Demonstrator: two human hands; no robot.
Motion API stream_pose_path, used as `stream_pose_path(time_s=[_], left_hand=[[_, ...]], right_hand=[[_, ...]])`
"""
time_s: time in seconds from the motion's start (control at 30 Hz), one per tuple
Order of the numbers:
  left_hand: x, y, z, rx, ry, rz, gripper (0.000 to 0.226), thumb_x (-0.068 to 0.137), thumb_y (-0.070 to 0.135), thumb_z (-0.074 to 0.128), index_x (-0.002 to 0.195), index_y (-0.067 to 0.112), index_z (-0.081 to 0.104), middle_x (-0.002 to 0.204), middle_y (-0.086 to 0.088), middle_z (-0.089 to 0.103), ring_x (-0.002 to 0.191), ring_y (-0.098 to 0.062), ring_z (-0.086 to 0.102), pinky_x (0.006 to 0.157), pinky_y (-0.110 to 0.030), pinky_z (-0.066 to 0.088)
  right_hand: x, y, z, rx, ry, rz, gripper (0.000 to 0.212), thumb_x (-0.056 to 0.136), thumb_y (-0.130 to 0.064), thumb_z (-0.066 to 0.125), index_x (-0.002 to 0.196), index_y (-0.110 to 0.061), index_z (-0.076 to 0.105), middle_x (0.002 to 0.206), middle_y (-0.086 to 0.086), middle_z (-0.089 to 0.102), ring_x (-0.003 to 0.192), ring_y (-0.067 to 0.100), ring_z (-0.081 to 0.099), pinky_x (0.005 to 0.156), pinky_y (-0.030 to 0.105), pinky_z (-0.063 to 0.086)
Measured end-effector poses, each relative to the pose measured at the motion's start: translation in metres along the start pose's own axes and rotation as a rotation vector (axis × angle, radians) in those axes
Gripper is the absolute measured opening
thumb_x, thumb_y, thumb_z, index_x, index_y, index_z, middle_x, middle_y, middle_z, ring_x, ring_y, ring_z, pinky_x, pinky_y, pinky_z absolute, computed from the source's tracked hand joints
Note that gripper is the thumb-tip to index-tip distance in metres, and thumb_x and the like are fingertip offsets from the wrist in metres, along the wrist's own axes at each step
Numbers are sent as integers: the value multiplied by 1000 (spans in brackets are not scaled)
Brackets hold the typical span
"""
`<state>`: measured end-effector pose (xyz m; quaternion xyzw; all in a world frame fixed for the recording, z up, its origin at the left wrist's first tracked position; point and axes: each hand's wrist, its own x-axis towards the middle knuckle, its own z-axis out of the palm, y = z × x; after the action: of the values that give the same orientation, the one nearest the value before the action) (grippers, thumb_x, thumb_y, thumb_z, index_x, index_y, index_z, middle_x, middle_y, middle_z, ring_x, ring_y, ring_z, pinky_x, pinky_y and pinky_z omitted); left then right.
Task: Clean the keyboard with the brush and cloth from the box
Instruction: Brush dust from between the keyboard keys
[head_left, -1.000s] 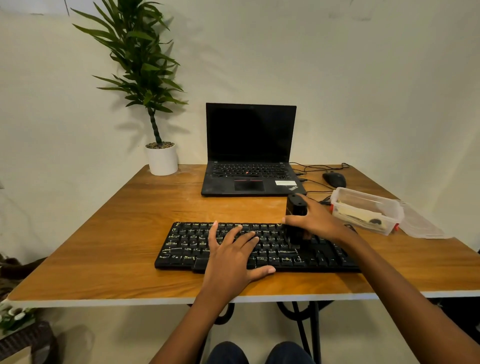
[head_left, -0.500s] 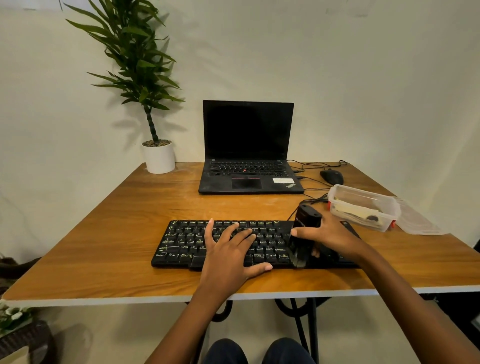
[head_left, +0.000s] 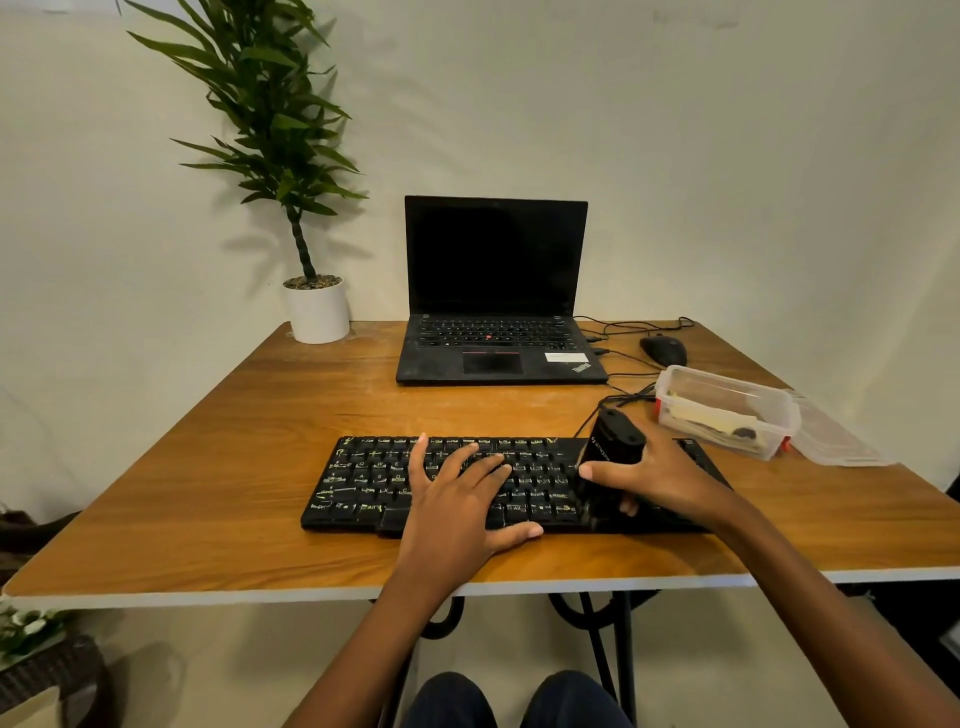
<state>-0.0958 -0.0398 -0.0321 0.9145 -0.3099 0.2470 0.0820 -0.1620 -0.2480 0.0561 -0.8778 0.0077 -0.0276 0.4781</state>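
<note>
gripping the black brush (head_left: 612, 452) in the right hand (head_left: 670, 480), thumb across its near face, fingers curled round the far side. bracing the keyboard (head_left: 363, 486) with the left hand (head_left: 457, 501), laid flat on the middle keys, fingers spread.

judged as the brushing step, working right of centre on the keys. to do it well: sweep in short strokes along the rows, press only lightly so the bristles reach between the caps, hold the left palm firm so nothing slides on the surface (head_left: 208, 493), and drive dust toward one edge, not back over finished keys.

holding the black brush nearly upright, long axis top to bottom, upper end tipped away toward the clear plastic box (head_left: 784, 421), working end down on the keys; bristles too dark to make out. keyboard's long axis left to right, parallel to the near edge, legends facing the person. pale cloth (head_left: 701, 415) lying inside the box, near the keyboard's far right corner, not yet taken up.
</note>
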Motion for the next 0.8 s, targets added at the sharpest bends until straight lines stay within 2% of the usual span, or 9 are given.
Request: stream_pose_path(time_s=[0.07,0.17,0.3,0.47,0.6,0.67,0.8], left_hand=[[0,0,0,1,4,0,81,82,81,14,108,28,71,114,13,67,117,-14,58,109,-58,9],[-1,0,0,1,6,-4,82,82,81,13,108,29,71,114,13,67,117,-14,58,109,-58,9],[-1,0,1,5,23,4,77,80,81,21,108,29,71,114,13,67,116,-13,58,109,-58,9],[-1,-1,1,-5,28,2,79,80,81,20,107,28,71,113,13,68,115,-14,59,109,-58,9],[0,0,0,-15,25,0,81,81,81,15,107,29,71,113,14,68,116,-13,59,109,-58,9],[0,0,0,-14,26,2,80,81,81,18,107,29,71,113,14,68,116,-13,58,109,-57,9],[0,0,1,-4,38,7,76,79,82,23,106,29,72,112,14,68,114,-12,59,108,-57,10]], right_hand=[[-4,-1,-4,8,-3,5,25,80,-20,70,97,-18,52,78,3,65,47,8,59,45,21,49],[-9,-6,-13,-27,-43,12,23,82,-17,69,95,-23,51,80,2,64,48,7,59,47,22,49],[-5,-15,-4,-155,6,-62,25,81,-19,70,89,-30,49,90,-3,63,63,4,59,52,15,48],[-7,-10,1,-110,-35,-19,27,82,-20,68,93,-33,48,86,-1,63,52,7,60,47,22,48],[-2,-12,-8,-132,-49,9,19,84,-17,66,91,-25,50,81,-1,64,49,5,60,46,22,46],[4,-18,-4,-97,-64,-5,21,84,-16,65,91,-26,48,85,-1,62,53,5,62,46,20,47],[18,-21,11,5,-52,-41,22,84,-18,66,94,-26,48,92,3,60,69,12,63,53,25,50]])
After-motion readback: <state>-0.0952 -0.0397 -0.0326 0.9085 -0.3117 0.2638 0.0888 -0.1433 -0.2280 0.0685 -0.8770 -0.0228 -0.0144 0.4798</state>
